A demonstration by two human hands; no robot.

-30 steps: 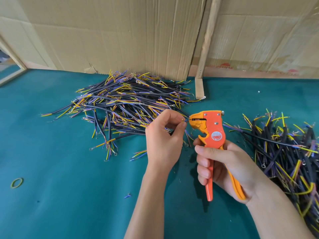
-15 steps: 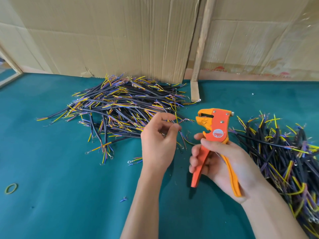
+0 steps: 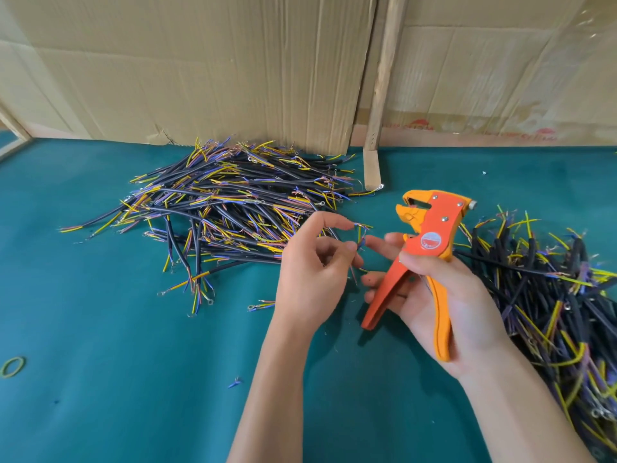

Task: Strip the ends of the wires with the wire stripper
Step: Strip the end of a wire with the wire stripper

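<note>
Left hand (image 3: 312, 279) seemingly pinches wire ends (image 3: 360, 237); right hand (image 3: 440, 302) grips stripper (image 3: 424, 242).

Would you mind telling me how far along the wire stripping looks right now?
Done: I can't tell which pile is finished; both the left pile and the right pile show bare ends. In hand: the left hand pinches thin wire ends, and the right hand grips the orange wire stripper, apart from the wire. Left: many cables, apparently.
</note>
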